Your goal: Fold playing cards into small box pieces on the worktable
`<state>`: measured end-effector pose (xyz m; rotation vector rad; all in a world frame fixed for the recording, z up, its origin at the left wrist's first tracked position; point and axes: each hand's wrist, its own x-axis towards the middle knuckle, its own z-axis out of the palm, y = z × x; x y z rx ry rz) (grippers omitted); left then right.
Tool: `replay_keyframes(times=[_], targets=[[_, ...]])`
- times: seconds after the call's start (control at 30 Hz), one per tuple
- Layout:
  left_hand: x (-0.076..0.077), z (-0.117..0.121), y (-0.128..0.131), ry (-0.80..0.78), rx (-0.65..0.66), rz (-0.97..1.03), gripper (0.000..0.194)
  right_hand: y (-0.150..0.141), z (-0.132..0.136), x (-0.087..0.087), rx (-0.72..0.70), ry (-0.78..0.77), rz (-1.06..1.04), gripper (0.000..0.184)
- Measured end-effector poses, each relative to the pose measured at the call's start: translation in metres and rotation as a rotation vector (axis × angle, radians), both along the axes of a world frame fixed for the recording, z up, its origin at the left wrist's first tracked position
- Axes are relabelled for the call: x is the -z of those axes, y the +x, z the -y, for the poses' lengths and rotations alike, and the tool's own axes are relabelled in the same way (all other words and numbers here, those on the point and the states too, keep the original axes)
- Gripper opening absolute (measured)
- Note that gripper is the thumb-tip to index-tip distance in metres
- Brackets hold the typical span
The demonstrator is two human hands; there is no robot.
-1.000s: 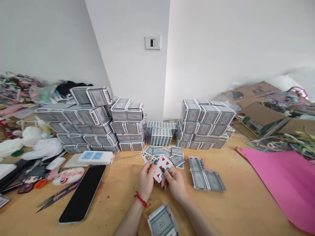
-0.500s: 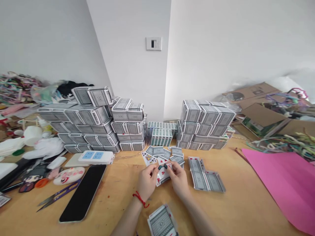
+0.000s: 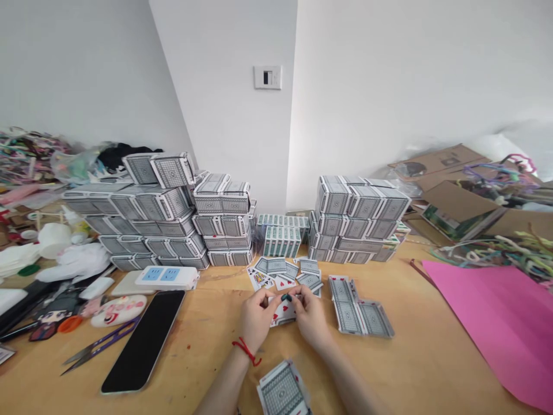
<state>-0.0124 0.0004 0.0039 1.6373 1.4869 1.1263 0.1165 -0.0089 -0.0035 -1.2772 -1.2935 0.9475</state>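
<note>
Between my two hands is a playing card with red hearts [image 3: 283, 312], pinched along its far edge. My left hand [image 3: 258, 316], with a red string at the wrist, grips its left side, thumb on top. My right hand [image 3: 309, 314] grips the right side, and the two thumbs meet near the middle. Just beyond lie loose cards [image 3: 276, 267], some face up, others showing grey patterned backs. Close to my forearms sits a small stack of cards [image 3: 283, 389]. Right of my right hand is a flat folded piece made of joined cards [image 3: 360, 311].
Tall blocks built of cards stand at the left [image 3: 166, 216] and right [image 3: 360, 216], with small card boxes [image 3: 280, 239] between them. A black phone [image 3: 144, 340], thread snips [image 3: 99, 346] and a power strip [image 3: 166, 276] lie left. Pink paper [image 3: 488, 323] covers the right.
The hearts card has tipped and looks shorter from here, and my thumbs have come closer together. Both hands keep hold of it. The view has shifted slightly.
</note>
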Motion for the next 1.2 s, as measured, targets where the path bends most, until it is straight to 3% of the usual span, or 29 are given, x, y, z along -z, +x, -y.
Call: replay_keyframes(times=[0.23, 0.4, 0.6, 0.87, 1.07, 1.2], targets=[[-0.004, -0.001, -0.001, 0.144, 0.136, 0.033, 0.012, -0.001, 0.0, 0.001, 0.058, -0.004, 0.053, 0.015], [-0.005, 0.0, 0.0, 0.2, 0.12, -0.005, 0.012, -0.001, 0.001, -0.002, 0.037, -0.027, 0.109, 0.011], [-0.003, 0.003, 0.001, 0.216, 0.114, -0.057, 0.017, -0.001, 0.003, 0.005, 0.111, -0.038, 0.185, 0.011], [0.001, 0.0, 0.001, 0.181, 0.134, 0.021, 0.015, -0.001, 0.002, 0.0, 0.008, 0.008, 0.025, 0.009], [0.0, 0.003, 0.001, 0.202, 0.106, -0.097, 0.014, -0.002, 0.005, -0.003, 0.097, -0.033, 0.115, 0.009], [-0.001, 0.004, 0.003, 0.233, 0.091, -0.136, 0.016, -0.002, 0.005, -0.004, 0.07, -0.035, 0.095, 0.01]])
